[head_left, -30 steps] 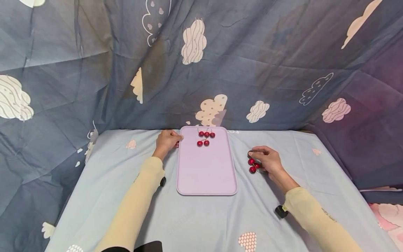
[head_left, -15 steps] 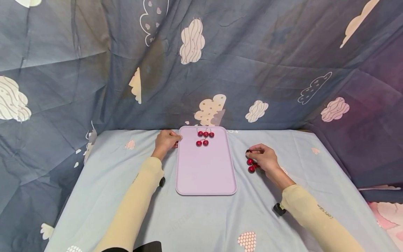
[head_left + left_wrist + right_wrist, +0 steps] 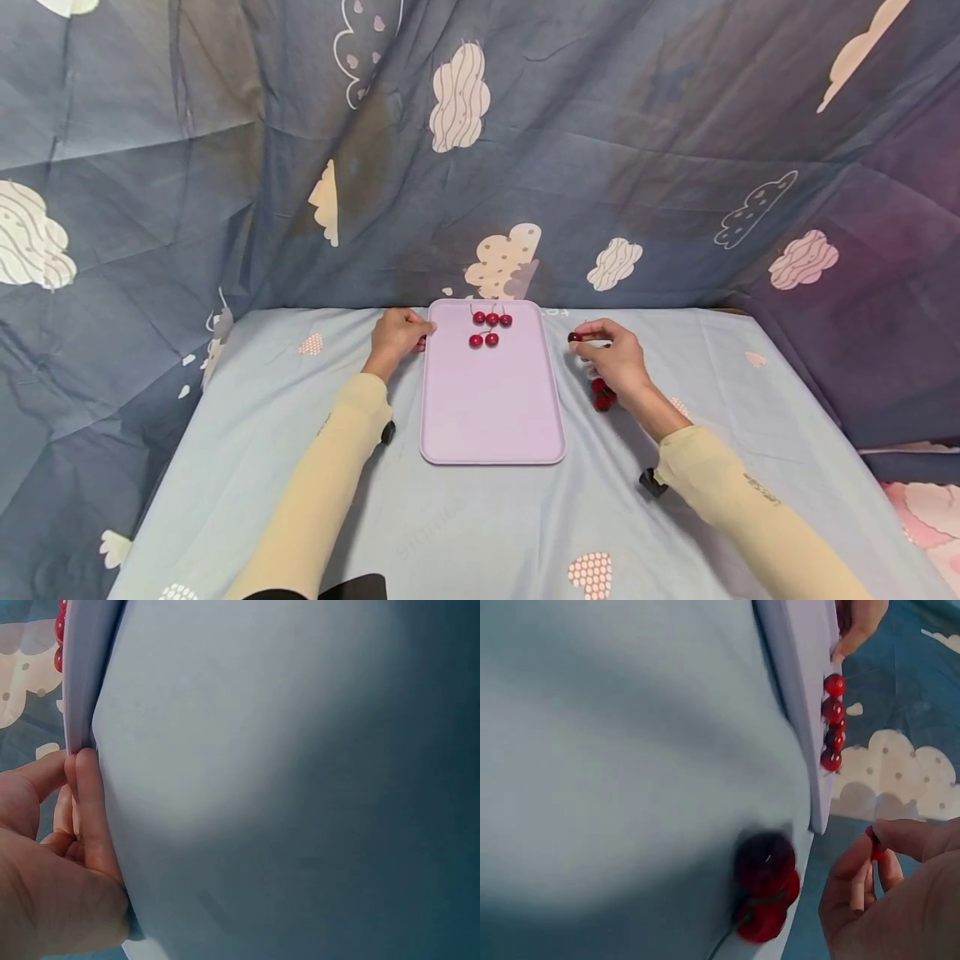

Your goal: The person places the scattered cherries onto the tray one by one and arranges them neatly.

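Observation:
A lilac tray (image 3: 491,408) lies on the pale blue cloth, with several red cherries (image 3: 492,319) at its far end: a row of three, and a pair in front. My left hand (image 3: 397,335) pinches the tray's left rim near the far corner; in the left wrist view the fingers (image 3: 91,810) sit at the rim. To the right of the tray, my right hand (image 3: 615,354) holds a dark red cherry (image 3: 574,337) between thumb and fingertips, above the cloth. Below that hand a small cluster of cherries (image 3: 765,862) with stems rests on the cloth, partly hidden in the head view.
Pale blue cloth (image 3: 480,533) covers the table around the tray. A dark blue cloud-patterned curtain (image 3: 405,183) hangs right behind the table's far edge and along the sides. A small black device (image 3: 653,482) is on the right wrist.
My right hand has lifted the cherry from beside the cluster and carried it away and leftward, closer to the tray. The left hand and the tray have stayed put.

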A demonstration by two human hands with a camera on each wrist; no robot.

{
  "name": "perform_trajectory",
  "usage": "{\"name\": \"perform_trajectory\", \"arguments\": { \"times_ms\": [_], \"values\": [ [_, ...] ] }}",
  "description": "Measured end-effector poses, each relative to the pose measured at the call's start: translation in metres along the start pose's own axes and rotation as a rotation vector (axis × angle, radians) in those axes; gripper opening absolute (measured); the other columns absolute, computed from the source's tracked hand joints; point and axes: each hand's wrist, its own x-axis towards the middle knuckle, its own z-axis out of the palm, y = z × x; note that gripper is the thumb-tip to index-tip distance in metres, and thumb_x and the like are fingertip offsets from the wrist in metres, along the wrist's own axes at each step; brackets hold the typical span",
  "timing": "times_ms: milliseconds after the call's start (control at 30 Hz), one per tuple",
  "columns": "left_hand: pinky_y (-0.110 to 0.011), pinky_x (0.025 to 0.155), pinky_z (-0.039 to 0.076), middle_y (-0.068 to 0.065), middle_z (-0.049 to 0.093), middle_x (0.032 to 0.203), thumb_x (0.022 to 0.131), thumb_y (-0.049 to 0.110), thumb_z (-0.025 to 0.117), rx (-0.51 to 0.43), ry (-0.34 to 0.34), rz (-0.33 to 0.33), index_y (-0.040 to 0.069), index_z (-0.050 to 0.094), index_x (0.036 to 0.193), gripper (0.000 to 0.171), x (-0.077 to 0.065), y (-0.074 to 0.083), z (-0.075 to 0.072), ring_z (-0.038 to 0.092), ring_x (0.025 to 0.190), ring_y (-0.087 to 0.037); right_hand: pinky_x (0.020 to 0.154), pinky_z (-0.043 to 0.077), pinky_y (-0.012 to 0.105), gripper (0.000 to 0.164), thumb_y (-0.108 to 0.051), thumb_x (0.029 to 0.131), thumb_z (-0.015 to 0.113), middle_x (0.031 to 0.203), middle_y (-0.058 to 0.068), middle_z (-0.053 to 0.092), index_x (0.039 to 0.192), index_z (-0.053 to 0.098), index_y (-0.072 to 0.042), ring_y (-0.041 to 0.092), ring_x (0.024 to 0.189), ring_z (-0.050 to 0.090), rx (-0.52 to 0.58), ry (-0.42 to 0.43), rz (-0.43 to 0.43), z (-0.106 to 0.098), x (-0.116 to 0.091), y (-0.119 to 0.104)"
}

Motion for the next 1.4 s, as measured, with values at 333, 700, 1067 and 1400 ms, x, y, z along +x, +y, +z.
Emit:
{"name": "perform_trajectory", "arguments": {
  "times_ms": [333, 700, 1067, 1400],
  "values": [
    [-0.021, 0.051, 0.052, 0.002, 0.062, 0.060, 0.079, 0.028, 0.076, -0.021, 0.002, -0.008, 0.011, 0.069, 0.078, 0.018, 0.000, 0.001, 0.001, 0.060, 0.048, -0.005, 0.062, 0.059, 0.038, 0.025, -0.015, 0.082, 0.073, 0.103, 0.010, 0.069, 0.105, 0.063, -0.015, 0.031, 0.085, 0.069, -0.033, -0.015, -0.116, 0.034, 0.001, -0.012],
    [-0.021, 0.051, 0.052, -0.001, 0.065, 0.062, 0.080, 0.027, 0.076, -0.022, 0.001, -0.011, 0.010, 0.069, 0.080, 0.019, -0.002, 0.003, 0.000, 0.062, 0.050, -0.009, 0.061, 0.051, 0.024, 0.020, -0.015, 0.079, 0.076, 0.095, 0.003, 0.070, 0.096, 0.066, -0.017, 0.015, 0.078, 0.065, -0.198, -0.033, -0.203, 0.066, 0.015, -0.021],
    [-0.021, 0.052, 0.052, -0.001, 0.064, 0.062, 0.079, 0.027, 0.076, -0.029, 0.002, -0.019, 0.011, 0.069, 0.079, 0.018, -0.002, 0.003, 0.001, 0.061, 0.049, -0.007, 0.062, 0.049, 0.026, 0.016, -0.016, 0.082, 0.074, 0.093, 0.005, 0.070, 0.095, 0.066, -0.015, 0.018, 0.081, 0.063, -0.321, -0.167, -0.161, 0.079, 0.022, -0.028],
    [-0.019, 0.050, 0.052, 0.001, 0.064, 0.061, 0.079, 0.025, 0.076, -0.027, 0.003, -0.025, 0.010, 0.070, 0.080, 0.015, 0.000, 0.002, 0.001, 0.061, 0.048, -0.006, 0.065, 0.049, 0.024, 0.014, -0.014, 0.083, 0.071, 0.093, 0.004, 0.071, 0.097, 0.070, -0.015, 0.018, 0.083, 0.064, -0.381, -0.188, -0.177, 0.081, 0.026, -0.031]
  ]
}}
